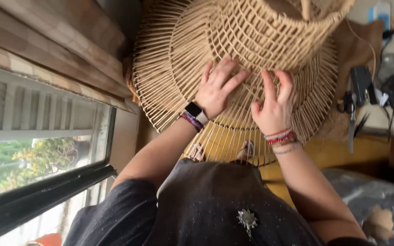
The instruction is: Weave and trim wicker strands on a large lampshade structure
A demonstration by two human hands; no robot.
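Partly cropped wicker frame (247, 50) | left hand (217, 89) flat, spread | right hand (274, 107) fingers curled on weave, grip unclear

The wicker frame (251, 54) is cut off at the top edge, and the tools (361, 91) beside it are blurred.

Both bare forearms extend forward, side by side. The left hand (217, 89) lies flat, fingers spread. The right hand (274, 107) has fingers curled, fingertips pressing down.
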